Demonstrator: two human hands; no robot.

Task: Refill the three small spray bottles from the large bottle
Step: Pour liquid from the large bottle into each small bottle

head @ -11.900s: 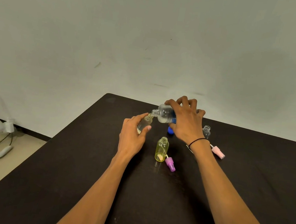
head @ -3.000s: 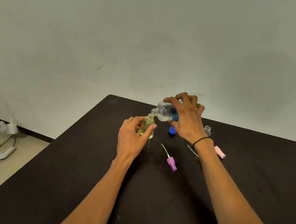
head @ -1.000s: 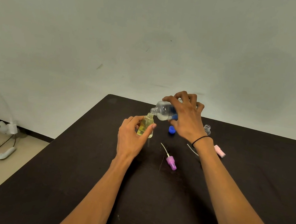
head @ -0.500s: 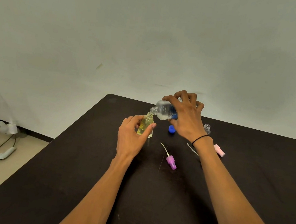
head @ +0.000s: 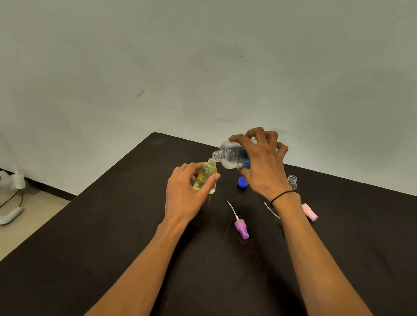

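Two hands: both work above the dark surface (head: 88,261).
Large bottle (head: 232,156): tipped sideways, neck pointing left and down, mouth touching the yellow bottle's neck.
Right hand (head: 263,168): fingers (head: 240,138) curled over the large bottle from above, thumb beneath it.
Left hand (head: 186,191): thumb and fingers pinch the yellow bottle's sides.
Yellow bottle (head: 204,175): upright, between left thumb and fingers.
Clear small bottle (head: 292,181): upright, uncapped, beyond the right wrist.
Purple spray head (head: 241,228): lying between the forearms.
Pink spray head (head: 309,212): lying just right of the right wrist.
Blue cap (head: 242,182): on the surface under the right hand.
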